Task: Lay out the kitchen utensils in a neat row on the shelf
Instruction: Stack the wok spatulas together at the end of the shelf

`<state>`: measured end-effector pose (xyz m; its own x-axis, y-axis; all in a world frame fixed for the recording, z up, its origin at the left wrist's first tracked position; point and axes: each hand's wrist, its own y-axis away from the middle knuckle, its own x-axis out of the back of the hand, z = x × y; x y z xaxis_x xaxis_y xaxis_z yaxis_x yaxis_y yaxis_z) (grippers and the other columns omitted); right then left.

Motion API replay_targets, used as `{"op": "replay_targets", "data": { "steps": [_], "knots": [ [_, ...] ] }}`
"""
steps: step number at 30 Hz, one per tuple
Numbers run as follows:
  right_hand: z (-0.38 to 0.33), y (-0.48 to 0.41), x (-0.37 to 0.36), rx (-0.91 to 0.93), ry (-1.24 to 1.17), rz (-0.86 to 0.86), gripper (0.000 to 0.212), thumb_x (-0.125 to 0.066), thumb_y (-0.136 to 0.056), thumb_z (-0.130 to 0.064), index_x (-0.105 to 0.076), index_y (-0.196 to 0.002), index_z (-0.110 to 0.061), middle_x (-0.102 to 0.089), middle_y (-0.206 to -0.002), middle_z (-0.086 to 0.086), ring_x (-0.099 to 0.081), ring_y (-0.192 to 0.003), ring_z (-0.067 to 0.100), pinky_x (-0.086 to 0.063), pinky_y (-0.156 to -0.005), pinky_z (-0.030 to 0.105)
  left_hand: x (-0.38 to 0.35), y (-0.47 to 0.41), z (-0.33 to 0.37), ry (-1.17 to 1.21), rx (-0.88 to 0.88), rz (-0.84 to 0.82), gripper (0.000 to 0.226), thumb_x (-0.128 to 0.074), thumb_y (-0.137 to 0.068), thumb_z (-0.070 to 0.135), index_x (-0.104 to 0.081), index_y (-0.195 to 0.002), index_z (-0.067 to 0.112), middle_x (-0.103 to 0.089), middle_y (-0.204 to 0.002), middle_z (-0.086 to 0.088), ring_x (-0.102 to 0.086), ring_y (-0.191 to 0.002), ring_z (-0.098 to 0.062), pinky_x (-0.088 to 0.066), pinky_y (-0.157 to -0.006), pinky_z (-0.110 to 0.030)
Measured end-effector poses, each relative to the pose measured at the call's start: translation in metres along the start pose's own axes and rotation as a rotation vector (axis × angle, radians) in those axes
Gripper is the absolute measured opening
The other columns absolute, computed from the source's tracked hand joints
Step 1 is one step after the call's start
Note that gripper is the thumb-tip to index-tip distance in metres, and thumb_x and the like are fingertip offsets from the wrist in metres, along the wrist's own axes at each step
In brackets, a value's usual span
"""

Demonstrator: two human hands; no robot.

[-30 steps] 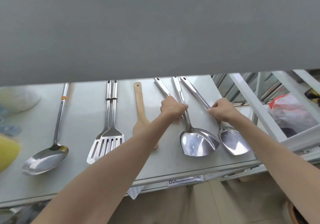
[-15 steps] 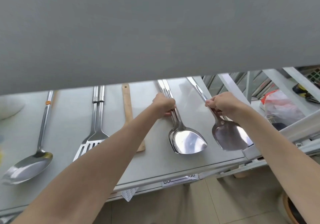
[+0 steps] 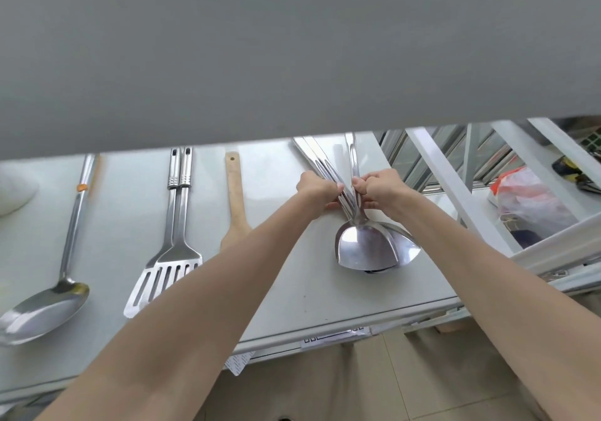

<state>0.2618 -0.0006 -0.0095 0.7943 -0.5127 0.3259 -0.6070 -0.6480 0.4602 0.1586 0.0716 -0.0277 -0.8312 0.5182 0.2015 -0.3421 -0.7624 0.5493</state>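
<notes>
Both hands meet over the stacked steel spatulas lying on the white shelf. The left hand is closed around the two left handles; the right hand pinches the third handle, its fingers curled tight. The handles cross between the fists.

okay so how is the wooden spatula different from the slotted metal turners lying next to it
The wooden spatula is one pale wood piece; the slotted turners are two shiny steel ones, nested together. The turners' blades have long slots and show fully; the spatula's blade is mostly hidden behind the left forearm. The spatula's handle is flat with a round hole near its end; the turners' handles look rounder, with ribbed bands. Both lie flat on the shelf, handles pointing away, untouched by either hand.
</notes>
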Motion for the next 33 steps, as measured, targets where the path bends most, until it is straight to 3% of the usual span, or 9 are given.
{"op": "replay_targets", "data": {
  "steps": [7,12,17,19,21,24,27,30,33],
  "knots": [
    [0.007,-0.004,0.002,0.04,0.07,-0.02,0.016,-0.062,-0.093,-0.01,-0.063,-0.078,-0.005,-0.053,-0.06,0.005,-0.049,-0.04,0.008,-0.04,-0.034,0.014,0.002,-0.004,0.011,-0.001,0.025,-0.037,0.025,-0.069,-0.084,0.0,-0.062,-0.108,0.002,-0.061,-0.089,-0.009,-0.059,-0.058,-0.013,-0.045,-0.031,-0.018],
    [0.011,-0.001,0.003,0.107,0.096,0.009,0.014,-0.064,-0.092,-0.014,-0.066,-0.084,-0.003,-0.061,-0.067,0.012,-0.058,-0.045,0.015,-0.044,-0.034,0.018,-0.004,-0.003,0.016,-0.059,-0.02,-0.054,0.02,-0.064,-0.083,0.001,-0.062,-0.104,0.0,-0.069,-0.103,-0.015,-0.071,-0.082,-0.023,-0.059,-0.053,-0.03],
    [0.024,-0.01,0.01,0.139,0.182,0.086,0.018,-0.072,-0.084,-0.03,-0.07,-0.083,-0.013,-0.069,-0.082,0.015,-0.059,-0.062,0.02,-0.054,-0.071,0.037,-0.01,-0.004,0.019,-0.215,-0.12,-0.055,0.012,-0.064,-0.089,0.013,-0.058,-0.082,0.006,-0.061,-0.093,-0.015,-0.061,-0.06,-0.023,-0.046,-0.035,-0.02],
    [0.027,-0.015,0.008,0.154,0.218,0.135,0.022,-0.074,-0.079,-0.038,-0.071,-0.086,-0.016,-0.073,-0.095,0.018,-0.066,-0.078,0.026,-0.056,-0.083,0.041,-0.008,-0.003,0.017,-0.226,-0.166,0.0,0.02,-0.068,-0.087,0.016,-0.056,-0.073,0.009,-0.059,-0.092,-0.013,-0.069,-0.077,-0.031,-0.061,-0.062,-0.033],
    [0.026,-0.015,0.005,0.152,0.247,0.165,0.034,-0.073,-0.078,-0.041,-0.071,-0.097,-0.013,-0.072,-0.102,0.017,-0.069,-0.094,0.03,-0.055,-0.09,0.045,-0.005,0.0,0.012,-0.199,-0.214,0.07,0.021,-0.071,-0.084,0.019,-0.062,-0.095,0.004,-0.06,-0.1,-0.012,-0.068,-0.095,-0.032,-0.057,-0.086,-0.042],
    [0.022,-0.011,0.003,0.113,0.229,0.144,0.04,-0.072,-0.081,-0.04,-0.065,-0.105,-0.009,-0.071,-0.1,0.016,-0.069,-0.09,0.031,-0.058,-0.083,0.045,0.0,0.003,0.003,-0.155,-0.211,0.083,0.048,-0.073,-0.082,0.023,-0.054,-0.122,0.002,-0.061,-0.122,-0.016,-0.067,-0.104,-0.034,-0.056,-0.09,-0.043],
    [0.018,-0.006,0.002,0.096,0.203,0.104,0.039,-0.069,-0.085,-0.037,-0.064,-0.108,-0.006,-0.069,-0.093,0.016,-0.063,-0.069,0.023,-0.055,-0.059,0.034,0.007,0.008,-0.002,-0.143,-0.198,0.027,0.036,-0.072,-0.084,0.023,-0.058,-0.112,0.006,-0.062,-0.119,-0.015,-0.067,-0.099,-0.031,-0.057,-0.085,-0.039],
    [0.016,-0.001,0.002,0.105,0.228,0.101,0.041,-0.068,-0.086,-0.039,-0.064,-0.106,-0.004,-0.066,-0.089,0.015,-0.062,-0.073,0.025,-0.059,-0.07,0.041,0.02,0.02,-0.006,-0.153,-0.214,-0.004,0.016,-0.07,-0.085,0.022,-0.058,-0.09,0.012,-0.065,-0.11,-0.015,-0.066,-0.09,-0.028,-0.055,-0.085,-0.039],
    [0.016,0.004,0.002,0.114,0.278,0.119,0.046,-0.069,-0.084,-0.045,-0.063,-0.1,-0.003,-0.066,-0.083,0.014,-0.063,-0.076,0.03,-0.056,-0.084,0.05,0.041,0.035,-0.016,-0.153,-0.225,-0.021,0.035,-0.068,-0.085,0.026,-0.061,-0.114,0.007,-0.066,-0.118,-0.016,-0.067,-0.106,-0.03,-0.054,-0.095,-0.04]
  ]
}}
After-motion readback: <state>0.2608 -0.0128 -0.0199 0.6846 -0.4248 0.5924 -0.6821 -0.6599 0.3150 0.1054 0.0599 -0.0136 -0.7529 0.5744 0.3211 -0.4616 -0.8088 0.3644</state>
